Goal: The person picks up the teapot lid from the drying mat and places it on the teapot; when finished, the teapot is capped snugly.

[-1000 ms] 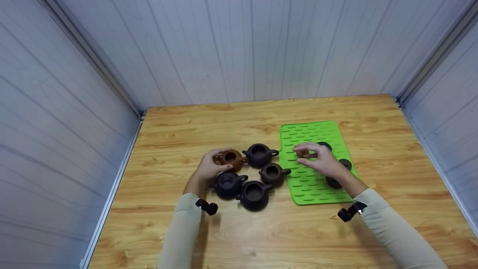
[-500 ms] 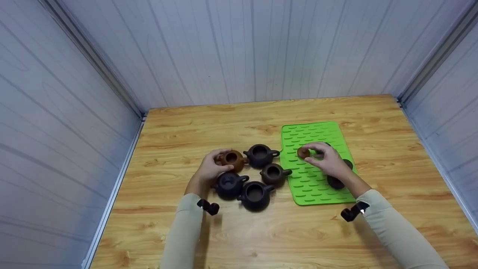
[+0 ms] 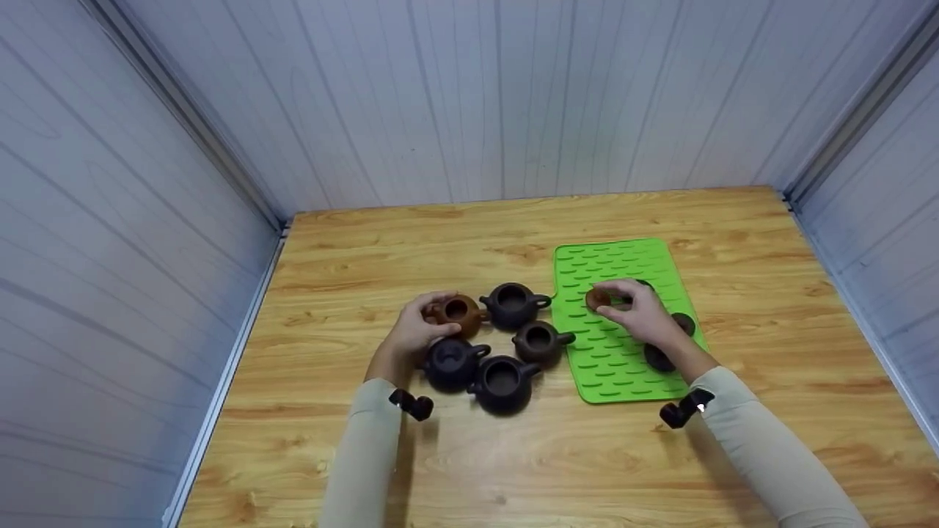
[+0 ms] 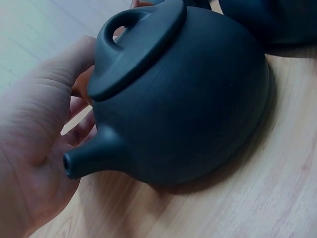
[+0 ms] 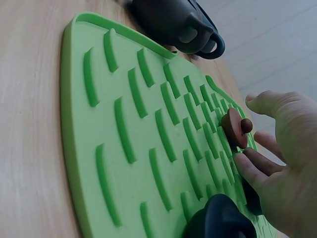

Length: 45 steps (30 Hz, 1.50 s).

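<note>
My left hand (image 3: pixel 408 330) grips the small orange-brown teapot (image 3: pixel 467 323), which has an uncovered mouth. In the left wrist view a dark lidded teapot (image 4: pixel 188 99) fills the foreground, hiding most of the fingers and the brown pot. Over the green ridged mat (image 3: pixel 609 253), my right hand (image 3: pixel 644 315) has thumb and fingers on either side of a small reddish-brown lid (image 3: pixel 596 298). The right wrist view shows that lid (image 5: pixel 233 128) on the mat, knob outward, with a gap between it and the upper fingertip.
Uncovered dark teapots stand close together: one at the back (image 3: pixel 493 315), one in front (image 3: pixel 502 403), and a brownish one (image 3: pixel 539 357) by the mat's left edge. More dark lids, including one (image 3: pixel 684 323), lie under and beside the right forearm. Panels wall the wooden table (image 3: pixel 469 469).
My right hand has shifted slightly right and its fingers have drawn in closer about the reddish-brown lid, which stays in place. My left hand keeps its grip on the brown teapot.
</note>
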### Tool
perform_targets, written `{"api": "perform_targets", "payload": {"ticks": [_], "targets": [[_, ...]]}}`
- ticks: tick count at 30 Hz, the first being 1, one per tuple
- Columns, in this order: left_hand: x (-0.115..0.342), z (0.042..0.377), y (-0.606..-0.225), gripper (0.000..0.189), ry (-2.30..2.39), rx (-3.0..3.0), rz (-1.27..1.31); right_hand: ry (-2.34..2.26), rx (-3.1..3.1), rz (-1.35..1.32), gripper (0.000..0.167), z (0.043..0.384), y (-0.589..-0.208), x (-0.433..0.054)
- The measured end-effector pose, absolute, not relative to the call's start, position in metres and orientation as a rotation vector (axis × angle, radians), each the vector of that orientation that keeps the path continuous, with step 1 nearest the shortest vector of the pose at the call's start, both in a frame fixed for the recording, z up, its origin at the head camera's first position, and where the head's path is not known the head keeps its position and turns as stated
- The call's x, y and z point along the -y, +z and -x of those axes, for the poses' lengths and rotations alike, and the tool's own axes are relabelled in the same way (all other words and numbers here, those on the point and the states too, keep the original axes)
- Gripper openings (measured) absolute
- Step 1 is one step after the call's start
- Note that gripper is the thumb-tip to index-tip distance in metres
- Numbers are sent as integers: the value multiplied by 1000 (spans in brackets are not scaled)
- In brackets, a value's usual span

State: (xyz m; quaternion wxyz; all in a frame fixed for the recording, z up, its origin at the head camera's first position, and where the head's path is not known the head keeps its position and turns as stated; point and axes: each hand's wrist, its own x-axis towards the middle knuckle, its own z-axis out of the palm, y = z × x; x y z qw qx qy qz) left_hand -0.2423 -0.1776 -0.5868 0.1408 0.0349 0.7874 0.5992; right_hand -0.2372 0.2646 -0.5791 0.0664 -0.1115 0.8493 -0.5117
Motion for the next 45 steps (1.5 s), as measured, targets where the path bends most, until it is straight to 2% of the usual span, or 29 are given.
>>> {"api": "perform_targets", "payload": {"ticks": [21, 33, 45], "targets": [[176, 241, -588, 62, 1775, -2252, -106, -1403, -2666, 342, 42, 239, -586, -255], [175, 240, -586, 64, 1794, -2245, -80, -1360, -2703, 348, 28, 240, -589, -252], [179, 243, -588, 61, 1697, -2334, -190, -1384, -2697, 294, 26, 237, -588, -250]]}}
